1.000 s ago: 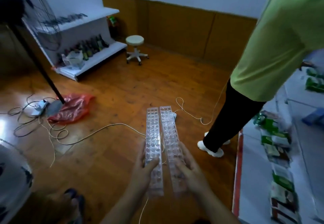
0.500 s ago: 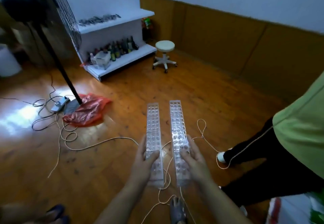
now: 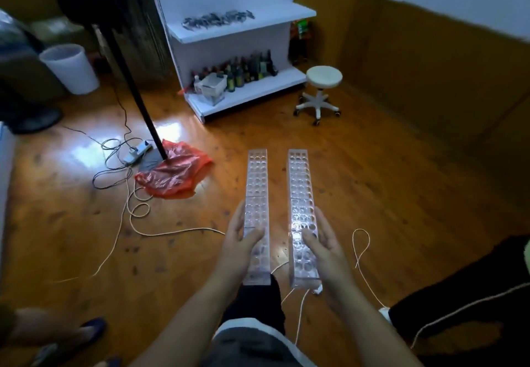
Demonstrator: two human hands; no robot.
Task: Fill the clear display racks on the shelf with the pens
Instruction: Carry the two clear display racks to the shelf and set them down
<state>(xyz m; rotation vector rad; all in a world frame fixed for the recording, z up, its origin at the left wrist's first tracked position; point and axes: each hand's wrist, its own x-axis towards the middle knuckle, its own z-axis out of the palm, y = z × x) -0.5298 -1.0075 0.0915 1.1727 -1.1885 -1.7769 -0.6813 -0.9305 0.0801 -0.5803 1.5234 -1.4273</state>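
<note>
Gripping the left clear display rack (image 3: 256, 188) in the left hand (image 3: 242, 242), thumb laid across the dimpled top, fingers run along the outer side. Gripping the right clear display rack (image 3: 299, 188) the same way in the right hand (image 3: 325, 244), thumb on top, fingers down the outer wall. Holding both by the near half, side by side and parallel with a gap between, far ends pointing away, above the wooden floor (image 3: 387, 194).

Under the near ends, a dark trouser leg (image 3: 258, 300) and a white cord (image 3: 362, 249) looping over the boards. Farther out on the left, a red plastic bag (image 3: 175, 171) lying against the foot of a black fan pole (image 3: 134, 88), with a white power strip (image 3: 137, 151) and tangled cables just beside.

Beyond, against the wall, a white shelf unit (image 3: 243, 32). On the upper shelf, a scatter of dark pens (image 3: 218, 19). On the lower shelf, a row of dark bottles (image 3: 249, 69) and a clear plastic tub (image 3: 212, 87). Right of the unit, a white wheeled stool (image 3: 322, 88). Left of the pole, well apart, a white bin (image 3: 70, 68).
</note>
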